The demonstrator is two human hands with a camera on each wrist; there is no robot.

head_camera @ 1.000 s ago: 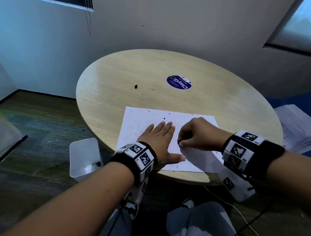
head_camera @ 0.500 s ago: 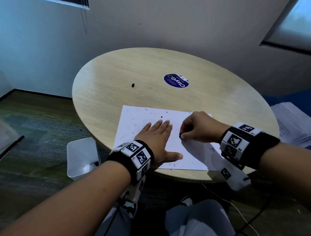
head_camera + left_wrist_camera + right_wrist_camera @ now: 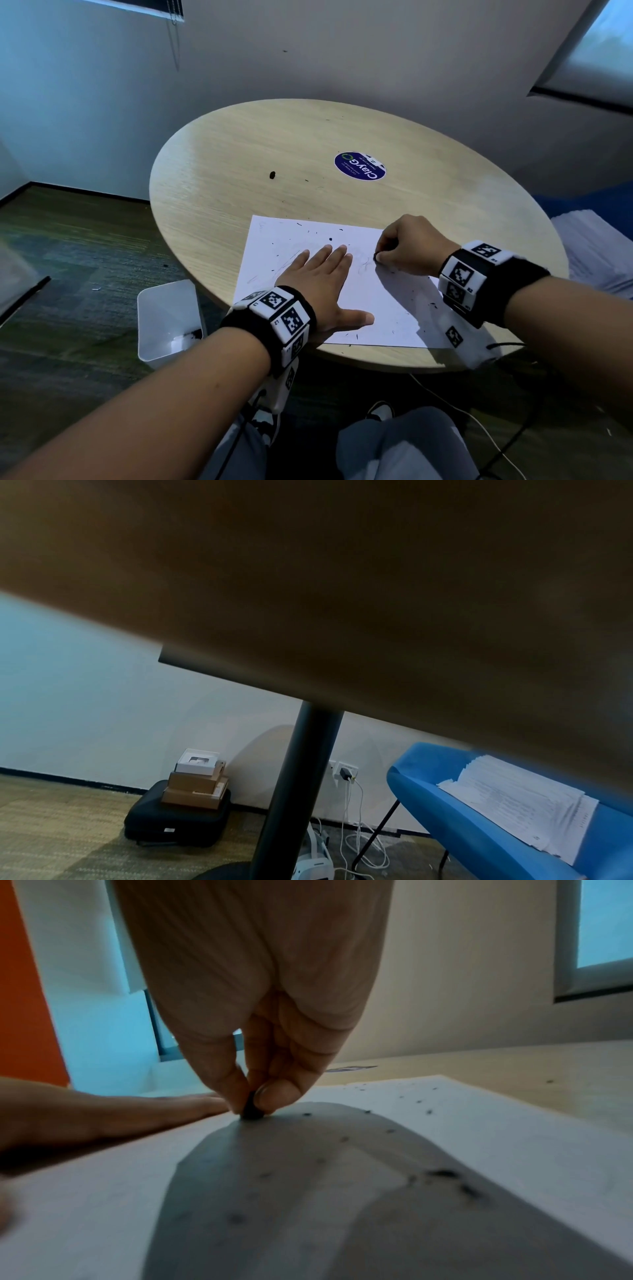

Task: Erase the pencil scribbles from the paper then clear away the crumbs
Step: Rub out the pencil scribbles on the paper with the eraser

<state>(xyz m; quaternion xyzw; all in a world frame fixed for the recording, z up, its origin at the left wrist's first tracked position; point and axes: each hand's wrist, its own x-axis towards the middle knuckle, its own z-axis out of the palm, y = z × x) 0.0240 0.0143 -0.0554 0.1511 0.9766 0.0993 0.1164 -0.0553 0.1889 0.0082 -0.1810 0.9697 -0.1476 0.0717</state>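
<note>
The paper (image 3: 329, 274), a single white sheet, lay at the near edge of the round table (image 3: 239, 164); thin and limp, it would likely slide or buckle under rubbing unless pinned flat beside the stroke. The left hand (image 3: 322, 277) did this, fingers straight and spread on the sheet. The right hand (image 3: 407, 245) pinched one small dark eraser (image 3: 253, 1110) between thumb and fingertips, its end touching the paper near faint scribbles (image 3: 364, 265). Crumbs (image 3: 445, 1173), too many to count, looked light enough to brush away. One white bin (image 3: 168, 318) stood on the floor.
</note>
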